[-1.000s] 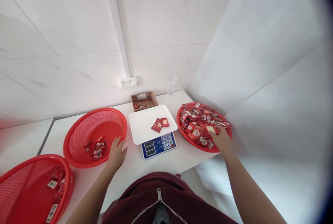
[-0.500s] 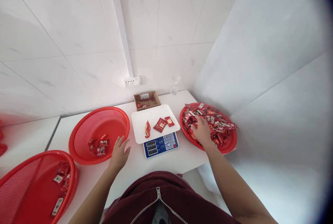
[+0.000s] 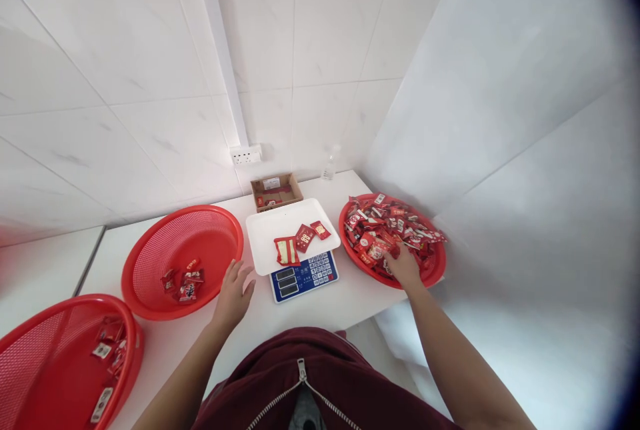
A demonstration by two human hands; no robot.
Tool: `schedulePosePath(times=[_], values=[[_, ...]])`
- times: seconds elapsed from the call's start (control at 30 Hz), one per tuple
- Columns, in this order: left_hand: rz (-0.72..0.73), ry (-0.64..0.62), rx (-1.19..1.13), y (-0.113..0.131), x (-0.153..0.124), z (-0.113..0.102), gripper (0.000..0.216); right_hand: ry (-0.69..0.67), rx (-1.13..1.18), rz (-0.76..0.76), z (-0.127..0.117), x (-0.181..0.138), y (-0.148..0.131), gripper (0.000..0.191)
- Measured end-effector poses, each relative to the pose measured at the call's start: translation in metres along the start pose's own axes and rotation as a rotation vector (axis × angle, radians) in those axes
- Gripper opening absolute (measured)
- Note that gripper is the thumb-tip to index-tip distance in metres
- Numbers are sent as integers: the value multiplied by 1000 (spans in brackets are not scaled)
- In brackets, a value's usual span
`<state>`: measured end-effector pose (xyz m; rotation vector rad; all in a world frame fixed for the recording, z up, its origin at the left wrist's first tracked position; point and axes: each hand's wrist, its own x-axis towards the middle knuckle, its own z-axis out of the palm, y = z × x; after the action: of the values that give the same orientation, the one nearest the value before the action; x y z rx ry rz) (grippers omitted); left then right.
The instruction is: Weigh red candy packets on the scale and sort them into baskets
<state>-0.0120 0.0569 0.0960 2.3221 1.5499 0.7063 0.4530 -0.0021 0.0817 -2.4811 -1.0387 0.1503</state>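
My left hand [image 3: 234,295] is open and holds nothing, fingers spread, in front of the right rim of a red mesh basket [image 3: 145,233] with several red candy packets [image 3: 187,287] inside. A digital scale [image 3: 305,277] with a blue keypad carries a white tray [image 3: 265,223]. On the tray lie a red-and-cream packet [image 3: 287,251], a dark red packet [image 3: 304,238] and a small red packet [image 3: 321,230]. My right hand [image 3: 405,269] is among the wrapped candies [image 3: 373,243] heaped in the right red basket [image 3: 353,263], thumb and fingers apart; some fingertips are hidden.
Another red basket [image 3: 55,303] with several packets stands at the lower left. Behind the tray is a small cardboard box [image 3: 277,193] with red pieces inside. A clear plastic bottle [image 3: 329,169] stands by the wall, near a power socket [image 3: 246,155]. A wall borders the right side.
The red-and-cream packet on the tray, seen edge-on before, now lies flat. My right hand has moved nearer to me within the basket. My left hand stays about where it was.
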Motion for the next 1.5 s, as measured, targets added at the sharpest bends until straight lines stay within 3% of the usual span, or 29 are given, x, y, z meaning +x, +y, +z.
schedulePosePath(times=[0.13, 0.23, 0.4, 0.67, 0.9, 1.2, 1.3, 1.4, 1.5], values=[[-2, 7, 2, -5, -4, -1, 31, 44, -42, -100, -10, 6, -22, 54], [9, 1, 14, -9, -6, 0, 32, -74, -27, -211, -10, 18, -49, 56], [9, 4, 25, -5, -5, 0, 31, -242, -195, -103, 3, 26, -86, 74], [-15, -6, 16, -8, -13, 1, 29, -74, -299, -376, 6, 24, -59, 35], [-25, -40, 6, -1, -10, 0, 29, -13, -26, -177, 3, 39, -45, 30], [-77, -66, -88, 13, -5, -9, 28, 514, 294, 40, -30, 59, -36, 30], [-108, -75, -176, 21, -1, -13, 27, 574, 388, 56, -42, 68, -55, 29], [-144, -99, -335, 41, 8, -19, 30, 567, 596, 20, -50, 61, -92, 30], [-209, -208, -633, 75, 21, -23, 45, 381, 851, -25, -45, 21, -142, 31]])
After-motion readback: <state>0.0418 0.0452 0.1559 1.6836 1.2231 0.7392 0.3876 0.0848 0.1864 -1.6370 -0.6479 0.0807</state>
